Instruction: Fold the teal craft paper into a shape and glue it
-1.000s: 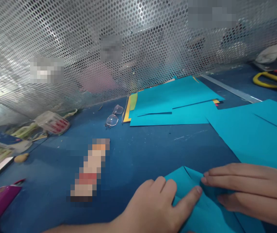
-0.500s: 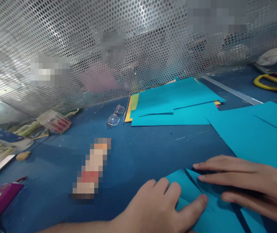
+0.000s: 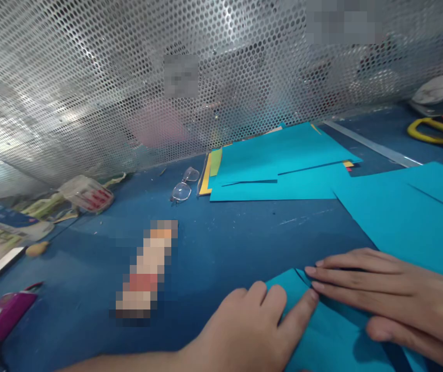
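A bright blue sheet of paper (image 3: 333, 330) lies at the lower right, with a folded-over layer and a dark gap at its upper corner. My left hand (image 3: 248, 325) is closed at the sheet's left edge, its fingers curled and one digit stretched across the top. That digit's tip presses near the fold, close to the fingertips of my right hand (image 3: 395, 289). The right fingers are stretched out and lie along the folded layer, the thumb apart from them. Part of the sheet is hidden under both hands.
Blue sheets (image 3: 283, 155) are stacked at the back, and another blue sheet (image 3: 411, 217) lies to the right. Eyeglasses (image 3: 182, 191), a clear ruler-like strip (image 3: 372, 142), yellow-red-handled scissors (image 3: 434, 132), a plastic cup (image 3: 89, 194) and a purple object (image 3: 8, 315) lie around. Perforated metal (image 3: 108, 77) stands behind.
The outstretched digit of my left hand has slid up the fold toward the corner. My right fingertips have shifted slightly left, and the dark gap in the fold has shortened.
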### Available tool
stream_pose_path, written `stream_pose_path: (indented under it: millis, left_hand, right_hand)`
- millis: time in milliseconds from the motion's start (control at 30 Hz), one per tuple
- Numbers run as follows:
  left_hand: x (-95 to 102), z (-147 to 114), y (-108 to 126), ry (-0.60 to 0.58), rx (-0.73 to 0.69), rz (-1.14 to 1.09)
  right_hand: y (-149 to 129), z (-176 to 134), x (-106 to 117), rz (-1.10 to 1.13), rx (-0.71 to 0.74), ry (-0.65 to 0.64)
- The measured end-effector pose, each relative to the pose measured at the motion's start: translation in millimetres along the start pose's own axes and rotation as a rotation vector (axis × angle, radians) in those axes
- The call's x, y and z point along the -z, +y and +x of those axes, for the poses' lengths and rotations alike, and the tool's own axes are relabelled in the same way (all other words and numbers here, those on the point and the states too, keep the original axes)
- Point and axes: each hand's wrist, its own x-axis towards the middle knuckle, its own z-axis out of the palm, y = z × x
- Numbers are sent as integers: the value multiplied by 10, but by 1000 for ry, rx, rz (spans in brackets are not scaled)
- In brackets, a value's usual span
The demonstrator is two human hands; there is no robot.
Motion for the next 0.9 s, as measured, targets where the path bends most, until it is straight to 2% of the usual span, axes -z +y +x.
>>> stream_pose_path:
  millis: [100, 267, 433, 500, 600, 667, 767, 900]
  left_hand:
    - [22, 14, -2, -11, -15, -8]
    - [109, 47, -11, -65, -38, -40]
    - [140, 62, -19, -48, -54, -31]
    - [131, 62, -18, -40, -54, -39]
    - [105, 53, -12, -9, -49, -34]
    - [89, 41, -6, 13, -48, -21]
    - [77, 21, 5, 41, -45, -3]
    - [74, 8, 13, 43, -47, 0]
  right_hand:
    - [17, -65, 43, -168, 93, -125]
    - [66, -68, 90, -108, 82, -208]
    - [80, -124, 85, -57, 75, -287]
    - [45, -212, 24, 45, 2, -240]
    - [-55, -381, -144, 211, -136, -14]
    - [-122, -472, -260, 248, -186, 81]
    - [-166, -515, -347, 248, -189, 101]
    - [-101, -391, -231, 212, -169, 56]
